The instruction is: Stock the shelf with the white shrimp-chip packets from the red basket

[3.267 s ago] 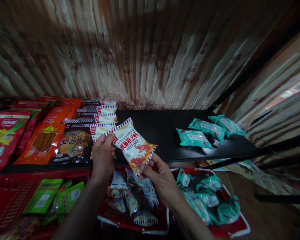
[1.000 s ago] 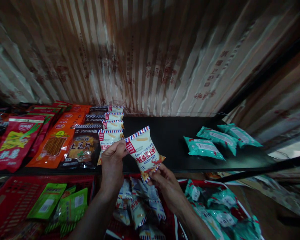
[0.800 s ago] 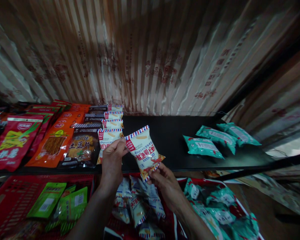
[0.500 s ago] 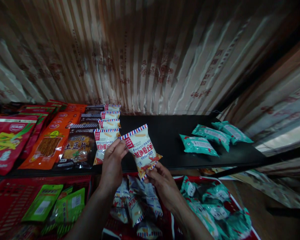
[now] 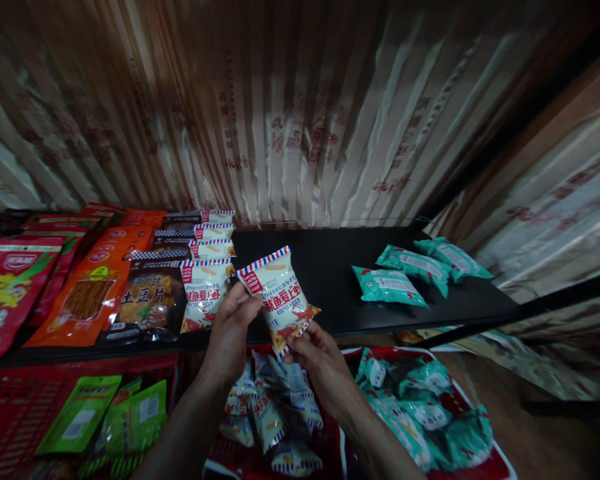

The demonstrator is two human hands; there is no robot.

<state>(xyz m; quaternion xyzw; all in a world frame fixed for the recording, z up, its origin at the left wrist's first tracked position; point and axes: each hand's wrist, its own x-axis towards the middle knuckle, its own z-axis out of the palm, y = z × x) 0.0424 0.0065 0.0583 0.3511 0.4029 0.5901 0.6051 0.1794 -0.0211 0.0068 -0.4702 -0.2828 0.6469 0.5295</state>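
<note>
Our left hand [image 5: 233, 327] and right hand [image 5: 320, 360] pinch a packet [image 5: 283, 303] near the front of the shelf [image 5: 325, 260]. Below the shelf, a dim basket [image 5: 333, 440] seemingly holds matching packets [image 5: 269, 417].

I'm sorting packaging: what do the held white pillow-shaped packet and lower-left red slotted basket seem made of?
White pillow-shaped packet: glossy, probably plastic film, given its highlights and flat end seals.
Red slotted basket: dull-looking, likely moulded plastic, judging by its regular openings.
</note>
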